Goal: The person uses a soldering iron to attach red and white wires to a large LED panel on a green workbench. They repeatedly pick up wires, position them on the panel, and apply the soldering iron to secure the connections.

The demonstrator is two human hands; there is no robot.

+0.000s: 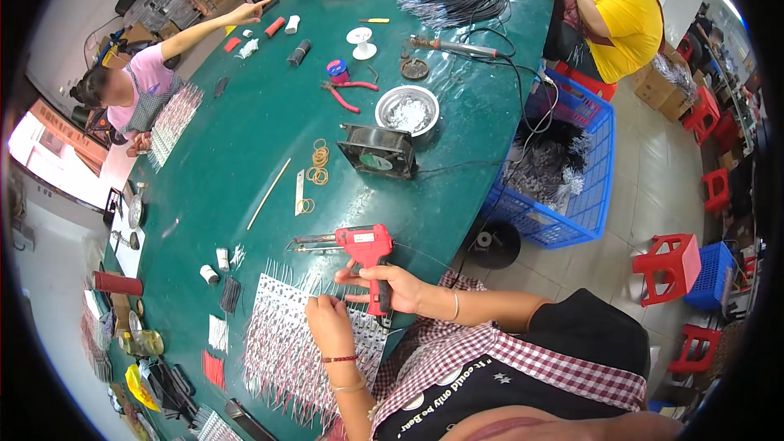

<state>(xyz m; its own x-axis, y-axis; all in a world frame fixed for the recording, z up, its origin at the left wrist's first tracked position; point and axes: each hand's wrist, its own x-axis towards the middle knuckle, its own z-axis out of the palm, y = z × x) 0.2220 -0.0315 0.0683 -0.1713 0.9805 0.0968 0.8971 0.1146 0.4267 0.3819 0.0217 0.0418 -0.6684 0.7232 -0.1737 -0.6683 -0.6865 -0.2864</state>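
Observation:
My right hand (398, 287) is wrapped round the grip of a red soldering gun (365, 247), whose metal tip points left above the green table. In front of me lies a white board with holes (273, 306), thick with thin wires that stick out along its far edge and red and white ones that hang over its near part. My left hand (329, 322) is closed in a pinch over the board's wires; what its fingers hold is hidden.
Beyond the gun stand a black fan (377, 151) and a metal bowl (407, 110). Red-handled pliers (347, 94), rubber bands (317, 165) and a thin stick (269, 193) lie farther off. Small wire bundles (213, 369) border the board. A blue crate (563, 220) stands right; two co-workers sit at the table.

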